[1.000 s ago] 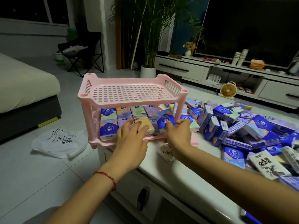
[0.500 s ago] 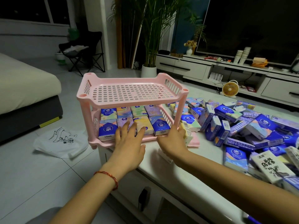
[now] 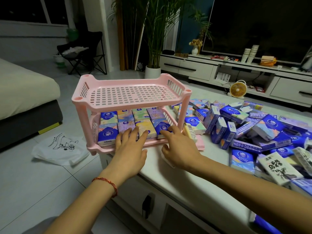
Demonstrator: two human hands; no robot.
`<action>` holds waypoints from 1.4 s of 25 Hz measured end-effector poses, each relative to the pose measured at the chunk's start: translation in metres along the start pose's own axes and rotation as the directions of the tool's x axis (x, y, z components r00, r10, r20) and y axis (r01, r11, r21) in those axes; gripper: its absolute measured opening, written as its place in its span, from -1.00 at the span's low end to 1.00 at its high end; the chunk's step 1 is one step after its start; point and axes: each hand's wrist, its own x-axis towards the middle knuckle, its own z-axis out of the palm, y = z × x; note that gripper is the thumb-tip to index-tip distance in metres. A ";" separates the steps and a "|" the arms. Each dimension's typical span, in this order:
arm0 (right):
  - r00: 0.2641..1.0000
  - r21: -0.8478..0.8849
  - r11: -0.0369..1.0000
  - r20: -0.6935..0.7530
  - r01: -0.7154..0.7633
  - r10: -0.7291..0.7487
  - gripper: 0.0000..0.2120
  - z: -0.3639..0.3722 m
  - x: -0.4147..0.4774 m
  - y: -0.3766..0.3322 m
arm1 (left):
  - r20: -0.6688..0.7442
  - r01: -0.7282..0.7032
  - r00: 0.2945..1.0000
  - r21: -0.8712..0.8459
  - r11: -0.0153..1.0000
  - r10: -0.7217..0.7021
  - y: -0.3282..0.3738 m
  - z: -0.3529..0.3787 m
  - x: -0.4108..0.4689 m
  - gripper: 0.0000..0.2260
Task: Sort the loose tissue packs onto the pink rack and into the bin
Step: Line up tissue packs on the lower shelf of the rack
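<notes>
A pink two-tier plastic rack (image 3: 128, 92) with a perforated top shelf stands at the left end of a white glossy surface (image 3: 184, 176), just left of the frame's centre. Its top shelf carries nothing; its lower shelf holds two rows of small rectangular tissue packs (image 3: 133, 124), four across, in blue, lilac, yellow and pastel wrappers, lying flat and touching side to side.

The left hand (image 3: 130, 149), with a red braided cord at the wrist, lies palm down in front of the lower shelf. Its grip is apart, the fingers (image 3: 125, 135) spread and resting on the front row's middle packs, clamped on nothing. The right hand (image 3: 179, 149) sits just beside it, also palm down with the grip apart; its index fingertip touches the front edge of the dark-blue pack (image 3: 163, 127) at the right end of the front row, while the other fingers curl loosely above the surface.

At the right of the frame a large loose heap of tissue packs (image 3: 253, 130), mostly blue and purple, covers the surface, some flat, some on edge. One white pack with black printed characters (image 3: 276, 168) lies at the lower right.

On the tiled floor at lower left lies a white plastic bag with a black line drawing (image 3: 59, 149). No bin can be made out.
</notes>
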 end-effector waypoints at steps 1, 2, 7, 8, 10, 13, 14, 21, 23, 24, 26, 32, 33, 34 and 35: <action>1.000 0.001 1.000 0.004 0.008 -0.008 -0.57 0.000 0.001 0.001 | -0.005 0.000 1.000 0.003 1.000 0.000 0.000 0.000 0.000 -0.47; 1.000 0.003 1.000 0.007 0.014 -0.014 -0.57 0.000 0.001 0.002 | -0.009 -0.001 1.000 0.008 1.000 0.001 0.001 0.001 0.000 -0.47; 1.000 0.011 1.000 -0.018 0.020 -0.020 -0.59 0.000 0.002 0.002 | -0.029 0.000 1.000 -0.022 1.000 -0.001 -0.001 0.001 0.001 -0.48; 0.998 0.012 1.000 -0.059 0.025 -0.024 -0.62 -0.001 0.004 0.001 | -0.058 0.002 0.998 -0.048 0.999 -0.005 -0.001 0.001 0.000 -0.48; 0.986 0.014 0.998 -0.160 0.057 -0.054 -0.69 -0.003 0.008 -0.001 | -0.139 0.021 0.990 -0.119 0.993 -0.037 -0.003 -0.001 0.002 -0.51; 0.967 0.081 0.991 -0.242 0.102 -0.080 -0.72 -0.001 0.024 -0.004 | -0.293 0.052 0.949 -0.218 0.974 -0.116 -0.023 -0.010 0.016 -0.57; 0.967 0.140 0.985 -0.249 0.098 -0.061 -0.70 0.000 0.033 -0.005 | -0.315 0.072 0.939 -0.223 0.972 -0.142 -0.031 -0.013 0.022 -0.57; 0.969 0.259 0.961 -0.244 0.096 -0.031 -0.63 0.023 0.089 -0.002 | -0.127 0.196 0.971 -0.042 0.980 -0.200 -0.065 -0.009 0.054 -0.26; 0.967 0.205 0.971 -0.243 0.124 -0.072 -0.43 0.031 0.100 -0.003 | -0.021 0.273 0.961 -0.075 0.959 -0.275 -0.065 -0.012 0.058 -0.48; 0.975 0.160 0.981 -0.211 0.108 -0.073 -0.35 0.032 0.103 -0.004 | 0.024 0.295 0.955 -0.127 0.947 -0.295 -0.061 -0.016 0.058 -0.56; 0.992 0.060 0.995 -0.103 0.077 -0.070 -0.28 0.032 0.109 -0.006 | 0.039 0.321 0.947 -0.186 0.929 -0.319 -0.057 -0.016 0.058 -0.58; 0.997 0.054 0.996 0.018 0.073 -0.074 -0.37 0.020 0.106 -0.009 | 0.038 0.253 0.967 -0.105 0.962 -0.250 -0.071 0.005 0.071 -0.35; 0.997 0.055 0.995 0.006 0.082 -0.082 -0.39 0.020 0.106 -0.009 | 0.034 0.255 0.967 -0.105 0.961 -0.252 -0.068 0.004 0.069 -0.44; 0.996 0.060 0.994 0.001 0.090 -0.091 -0.50 0.020 0.106 -0.009 | 0.007 0.249 0.968 -0.108 0.962 -0.250 -0.064 0.002 0.066 -0.55; 0.995 0.080 0.992 -0.009 0.099 -0.098 -0.62 0.021 0.106 -0.009 | -0.011 0.244 0.969 -0.116 0.963 -0.247 -0.061 -0.001 0.063 -0.59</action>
